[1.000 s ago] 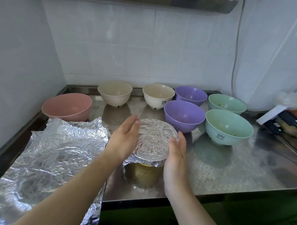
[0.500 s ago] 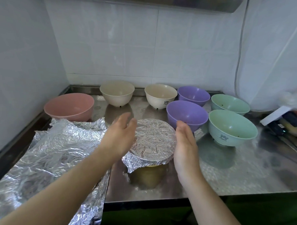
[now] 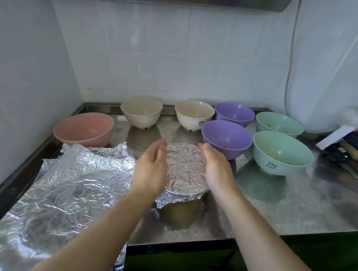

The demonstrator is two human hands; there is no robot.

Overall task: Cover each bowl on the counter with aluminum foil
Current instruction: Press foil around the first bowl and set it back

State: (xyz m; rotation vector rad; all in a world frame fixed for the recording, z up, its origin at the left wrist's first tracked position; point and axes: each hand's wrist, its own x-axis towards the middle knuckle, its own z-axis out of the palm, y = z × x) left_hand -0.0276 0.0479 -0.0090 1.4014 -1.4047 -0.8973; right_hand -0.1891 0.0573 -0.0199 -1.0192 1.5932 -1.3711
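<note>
A loose foil sheet (image 3: pixel 70 185) lies at the desk's (image 3: pixel 298 208) left. The left hand (image 3: pixel 150 172) and right hand (image 3: pixel 217 169), fingers released and straight, flank the foil-covered bowl (image 3: pixel 185 171) at front centre. Uncovered bowls stand behind and right.

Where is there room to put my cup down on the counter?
Bare steel counter lies front right, below the near green bowl. A smaller gap sits before the two cream bowls. Crumpled foil sheet fills the left; bowls crowd the back.
</note>
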